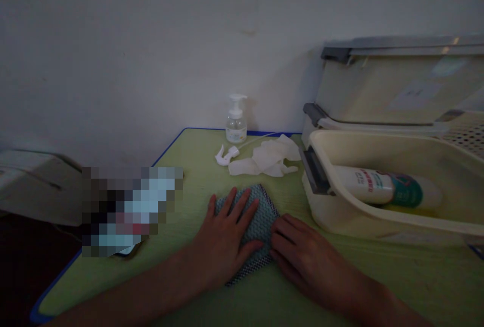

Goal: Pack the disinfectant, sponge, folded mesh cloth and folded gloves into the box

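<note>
A blue-grey textured cleaning cloth (263, 211) with a dark checked border lies on the pale green table, apparently folded. My left hand (227, 246) rests flat on it with the fingers spread and the thumb stretched across the near part. At the cloth's right edge, my right hand (302, 254) has its fingers curled and closed on the border; the fingertips are partly hidden. Beyond the cloth are crumpled white tissues (270, 158) and a white spray trigger head (227, 155) with a thin tube.
A clear pump bottle (236, 127) stands by the wall. To the right, a cream bin (378, 228) holds a white and green bottle (381, 185), with lidded storage boxes (381, 90) behind. A pixelated, phone-like object (139, 216) lies at the table's left edge.
</note>
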### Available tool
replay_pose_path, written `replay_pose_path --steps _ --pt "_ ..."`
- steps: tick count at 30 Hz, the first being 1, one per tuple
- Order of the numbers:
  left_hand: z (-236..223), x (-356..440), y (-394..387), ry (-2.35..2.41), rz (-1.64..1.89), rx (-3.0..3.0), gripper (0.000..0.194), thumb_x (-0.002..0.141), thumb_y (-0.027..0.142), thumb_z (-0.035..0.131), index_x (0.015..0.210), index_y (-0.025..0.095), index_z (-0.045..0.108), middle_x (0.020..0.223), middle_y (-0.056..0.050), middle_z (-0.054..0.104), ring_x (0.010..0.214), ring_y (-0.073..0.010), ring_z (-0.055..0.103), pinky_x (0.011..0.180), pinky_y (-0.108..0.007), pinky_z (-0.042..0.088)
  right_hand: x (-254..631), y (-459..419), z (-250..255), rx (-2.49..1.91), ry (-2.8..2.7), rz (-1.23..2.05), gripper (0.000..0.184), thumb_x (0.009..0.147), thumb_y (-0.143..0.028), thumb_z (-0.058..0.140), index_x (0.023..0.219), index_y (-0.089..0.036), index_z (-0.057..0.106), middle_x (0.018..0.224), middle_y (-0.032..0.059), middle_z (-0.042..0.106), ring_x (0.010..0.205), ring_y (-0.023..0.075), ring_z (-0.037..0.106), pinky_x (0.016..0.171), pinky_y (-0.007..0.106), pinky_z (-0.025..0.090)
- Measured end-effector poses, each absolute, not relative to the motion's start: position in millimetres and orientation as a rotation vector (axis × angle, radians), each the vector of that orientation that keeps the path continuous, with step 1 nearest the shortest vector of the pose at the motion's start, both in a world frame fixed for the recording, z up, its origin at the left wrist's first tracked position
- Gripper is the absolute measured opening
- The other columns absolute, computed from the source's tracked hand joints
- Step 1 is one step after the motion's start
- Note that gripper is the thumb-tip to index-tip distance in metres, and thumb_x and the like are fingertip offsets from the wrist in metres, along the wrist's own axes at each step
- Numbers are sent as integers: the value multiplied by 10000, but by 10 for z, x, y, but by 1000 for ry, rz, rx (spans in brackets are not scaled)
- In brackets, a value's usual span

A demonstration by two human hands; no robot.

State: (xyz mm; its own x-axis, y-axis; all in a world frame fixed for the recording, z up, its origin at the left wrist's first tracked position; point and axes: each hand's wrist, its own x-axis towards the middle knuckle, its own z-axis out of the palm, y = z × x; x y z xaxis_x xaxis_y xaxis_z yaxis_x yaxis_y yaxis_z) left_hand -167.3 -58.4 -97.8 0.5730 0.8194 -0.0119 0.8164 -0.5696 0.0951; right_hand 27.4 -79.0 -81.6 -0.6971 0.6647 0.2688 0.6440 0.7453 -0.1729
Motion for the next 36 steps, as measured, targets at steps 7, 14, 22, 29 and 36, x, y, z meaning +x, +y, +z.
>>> replay_pose_path --steps 7,14,22,29,36 --pt "-911 -1746 -310 1110 31 2749 648 900 577 329 1445 260 179 1537 -71 112 1409 -310 86 1078 -629 134 283 -791 -845 -1044 -2630 178 113 801 -80 552 749 -179 566 808 36 575 773 180 537 720 315 483" --pt "-917 -1790 -258 1030 78 2810 634 909 554 336 1440 229 213 1537 -113 114 1413 -285 82 1109 -554 147 326 -775 -756 -1032 -2657 246 74 798 -114 599 803 -178 561 880 40 582 842 185 540 750 316 485" --pt "-872 -1736 -405 912 434 2912 208 893 224 496 1054 126 586 1201 -143 551 1089 -247 538 930 -391 454 371 -727 -689 -1046 -2666 305 127 775 -75 604 795 -188 548 908 28 589 865 172 565 707 272 499" --pt "-875 -1706 -452 871 374 2752 175 912 153 442 900 163 616 889 -30 594 787 -144 575 697 -252 479 416 -718 -672 -1044 -2667 319 240 758 14 518 884 -187 555 936 36 610 880 171 583 734 276 501" --pt "-832 -1666 -585 986 261 2731 355 745 445 643 944 156 584 986 -80 583 895 -250 568 796 -405 497 415 -722 -725 -1023 -2659 199 223 767 11 499 902 -161 544 867 51 622 799 178 595 682 280 499"
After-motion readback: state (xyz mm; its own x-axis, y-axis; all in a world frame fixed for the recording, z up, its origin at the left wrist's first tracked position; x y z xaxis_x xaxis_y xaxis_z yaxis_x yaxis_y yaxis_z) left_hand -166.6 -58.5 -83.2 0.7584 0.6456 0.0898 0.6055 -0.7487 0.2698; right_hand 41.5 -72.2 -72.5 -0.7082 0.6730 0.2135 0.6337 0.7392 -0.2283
